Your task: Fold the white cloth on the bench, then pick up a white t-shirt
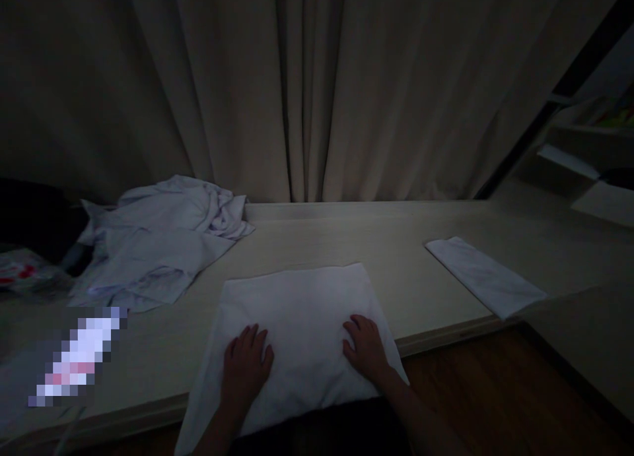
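A white cloth (307,324) lies spread flat over the front edge of the pale wooden surface, its near part hanging toward me. My left hand (246,363) rests palm down on its left side, fingers spread. On the right side of the same cloth, my right hand (365,347) also lies flat with the fingers apart. Neither hand grips anything. Further right, a white cloth folded into a long strip (483,274) lies at an angle, with a corner at the front edge.
A crumpled heap of white cloth (163,238) sits at the back left. Beside it are a dark item (34,218) and a clear plastic bag with red marks (30,271). Beige curtains (238,93) hang behind the wooden surface (337,231). Shelving (594,146) stands at right.
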Tool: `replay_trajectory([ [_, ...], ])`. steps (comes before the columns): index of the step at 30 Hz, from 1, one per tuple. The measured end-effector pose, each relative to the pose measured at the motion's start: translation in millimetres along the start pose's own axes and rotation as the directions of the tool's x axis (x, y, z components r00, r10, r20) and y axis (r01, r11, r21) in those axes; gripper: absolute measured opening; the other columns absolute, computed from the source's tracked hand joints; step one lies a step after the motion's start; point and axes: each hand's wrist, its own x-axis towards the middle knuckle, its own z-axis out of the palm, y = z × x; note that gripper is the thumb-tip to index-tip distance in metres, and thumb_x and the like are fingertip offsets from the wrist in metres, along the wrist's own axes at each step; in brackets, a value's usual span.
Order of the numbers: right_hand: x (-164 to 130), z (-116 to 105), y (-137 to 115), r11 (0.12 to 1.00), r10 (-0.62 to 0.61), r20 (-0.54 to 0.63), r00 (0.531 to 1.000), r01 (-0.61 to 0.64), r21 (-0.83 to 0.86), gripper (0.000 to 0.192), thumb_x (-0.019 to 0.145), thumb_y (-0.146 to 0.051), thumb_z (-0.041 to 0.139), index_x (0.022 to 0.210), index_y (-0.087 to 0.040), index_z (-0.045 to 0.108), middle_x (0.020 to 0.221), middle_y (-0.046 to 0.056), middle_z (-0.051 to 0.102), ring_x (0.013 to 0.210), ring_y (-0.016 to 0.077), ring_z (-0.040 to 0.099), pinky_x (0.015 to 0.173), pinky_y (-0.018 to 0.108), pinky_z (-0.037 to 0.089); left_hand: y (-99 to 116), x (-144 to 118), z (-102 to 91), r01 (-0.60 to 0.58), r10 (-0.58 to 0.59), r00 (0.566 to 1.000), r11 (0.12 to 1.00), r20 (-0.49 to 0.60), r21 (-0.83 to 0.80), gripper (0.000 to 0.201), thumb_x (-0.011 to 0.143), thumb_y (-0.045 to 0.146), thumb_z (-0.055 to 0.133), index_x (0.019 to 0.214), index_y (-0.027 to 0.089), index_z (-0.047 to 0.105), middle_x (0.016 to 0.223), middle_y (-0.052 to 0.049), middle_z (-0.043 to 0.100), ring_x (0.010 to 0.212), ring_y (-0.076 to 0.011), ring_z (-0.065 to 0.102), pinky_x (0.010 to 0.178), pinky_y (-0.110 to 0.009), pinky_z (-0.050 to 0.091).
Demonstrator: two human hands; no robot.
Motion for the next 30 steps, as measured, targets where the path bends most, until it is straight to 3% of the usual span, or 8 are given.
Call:
replay_trajectory([
  [3,-3.9,-1.7,1.0,0.999,-0.039,-0.005,0.999,0.039,-0.023,0.040,0.075,-0.026,0.055,0.115,-0.019,0.055,0.126,0.015,0.049,0.118,0.0282,0.043,0.100,0.047,0.036,-0.6,0.7,-2.6,-0.002,0.002,0.999,1.000,0.035,-0.002,0.039,0.085,0.031,0.041,0.115,0.013,0.057,0.127,-0.018,0.055,0.120,-0.0301,0.048,0.099,-0.049,0.036],
  [6,-22.2,-7.4,6.2,0.990,-0.128,-0.029,0.991,0.126,-0.060,0.046,0.075,-0.025,0.055,0.120,-0.018,0.051,0.137,0.017,0.040,0.127,0.0319,0.036,0.101,0.052,0.035,-15.8,-12.3,-5.3,-0.013,0.013,1.000,1.000,0.021,-0.017,0.038,0.083,0.032,0.044,0.114,0.016,0.057,0.127,-0.017,0.055,0.122,-0.0308,0.047,0.097,-0.049,0.039],
  [10,-68.2,-17.5,21.2,0.979,-0.201,0.002,0.980,0.201,-0.043,0.049,0.078,-0.026,0.054,0.126,-0.023,0.047,0.140,0.014,0.039,0.129,0.0305,0.036,0.100,0.052,0.039,-58.4,-64.1,-12.3,-0.146,0.140,0.987,0.987,-0.079,-0.068,0.031,0.077,0.034,0.052,0.104,0.023,0.063,0.115,-0.010,0.064,0.111,-0.0256,0.056,0.089,-0.039,0.049],
  [15,-109.7,-24.3,46.5,0.981,-0.187,0.184,0.965,0.194,-0.017,0.053,0.081,-0.021,0.047,0.133,-0.030,0.040,0.140,0.009,0.042,0.127,0.0244,0.042,0.099,0.041,0.045,-94.5,-122.3,-39.9,-0.102,0.110,0.989,0.992,0.104,-0.075,0.041,0.077,0.022,0.046,0.114,0.032,0.058,0.125,-0.004,0.060,0.111,-0.0214,0.058,0.089,-0.037,0.051],
  [18,-114.1,-23.1,61.5,0.978,-0.188,0.197,0.962,0.202,-0.055,0.058,0.080,-0.014,0.043,0.136,-0.031,0.036,0.141,0.008,0.042,0.127,0.0234,0.041,0.100,0.041,0.044,-99.4,-130.1,-52.5,-0.154,0.157,0.979,0.987,0.129,-0.035,0.050,0.073,0.020,0.049,0.122,0.030,0.052,0.130,-0.006,0.056,0.116,-0.0217,0.055,0.090,-0.036,0.051],
  [22,-114.7,-25.6,71.4,0.971,-0.191,0.177,0.965,0.212,-0.108,0.071,0.070,-0.006,0.044,0.137,-0.027,0.034,0.142,0.009,0.040,0.129,0.0256,0.039,0.102,0.044,0.042,-100.0,-130.7,-54.6,-0.186,0.184,0.971,0.983,0.151,0.001,0.064,0.070,0.016,0.049,0.132,0.029,0.041,0.135,-0.008,0.050,0.120,-0.0230,0.051,0.091,-0.037,0.050],
  [27,-117.0,-36.3,73.7,0.959,-0.213,0.201,0.956,0.244,-0.146,0.086,0.059,-0.002,0.044,0.140,-0.027,0.028,0.146,0.006,0.034,0.131,0.0264,0.035,0.102,0.044,0.041,-92.7,-131.8,-55.6,-0.077,0.080,0.970,0.997,0.231,-0.023,0.070,0.068,0.009,0.045,0.134,0.030,0.038,0.138,-0.006,0.047,0.121,-0.0236,0.050,0.093,-0.037,0.048],
  [30,-118.2,-28.1,84.3,0.939,-0.253,0.215,0.943,0.292,-0.181,0.091,0.056,0.000,0.041,0.141,-0.029,0.024,0.144,0.005,0.037,0.128,0.0257,0.040,0.100,0.044,0.042,-83.4,-128.1,-60.7,-0.045,0.044,0.973,0.999,0.228,-0.002,0.067,0.069,0.005,0.041,0.132,0.028,0.042,0.136,-0.007,0.050,0.120,-0.0221,0.051,0.093,-0.036,0.047],
])
